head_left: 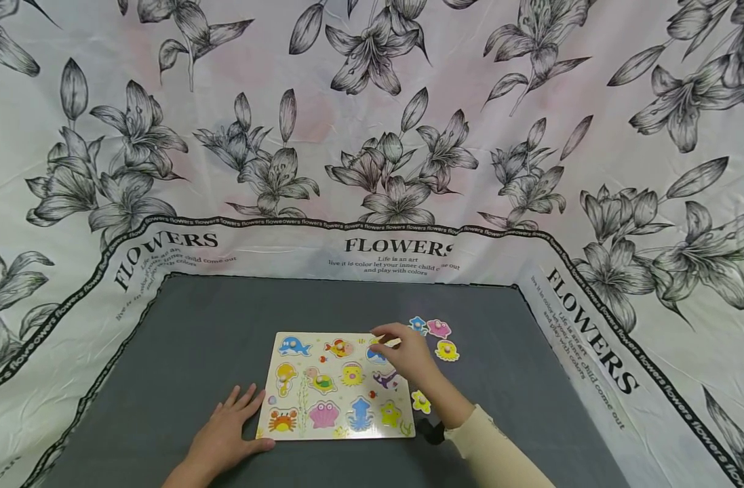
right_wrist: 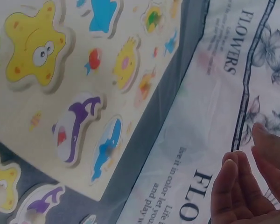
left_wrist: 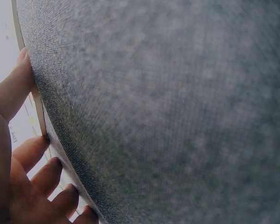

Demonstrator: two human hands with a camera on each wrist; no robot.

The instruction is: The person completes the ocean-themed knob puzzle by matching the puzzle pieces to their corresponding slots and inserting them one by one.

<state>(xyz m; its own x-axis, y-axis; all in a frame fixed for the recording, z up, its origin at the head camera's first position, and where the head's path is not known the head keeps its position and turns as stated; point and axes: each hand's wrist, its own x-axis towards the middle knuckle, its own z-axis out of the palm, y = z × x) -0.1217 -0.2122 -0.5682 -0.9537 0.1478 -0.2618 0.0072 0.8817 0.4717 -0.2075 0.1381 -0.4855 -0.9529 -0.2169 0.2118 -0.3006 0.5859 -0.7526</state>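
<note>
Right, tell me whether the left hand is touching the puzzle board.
Touching. In the left wrist view the left hand has its thumb against the edge of the puzzle board.

left hand (head_left: pixel 220 437): bare, no glove, ring or watch in the head view; forearm bare to the frame's lower edge
right hand (head_left: pixel 406 354): bare, no ring seen
right sleeve (head_left: pixel 490 453): long, cream-coloured, soft knit look, ending in a snug cuff at the wrist
right wrist strap (head_left: pixel 431 432): small dark piece beside the cuff, detail too small to tell
fingernails (right_wrist: pixel 230 164): short, unpainted
</note>
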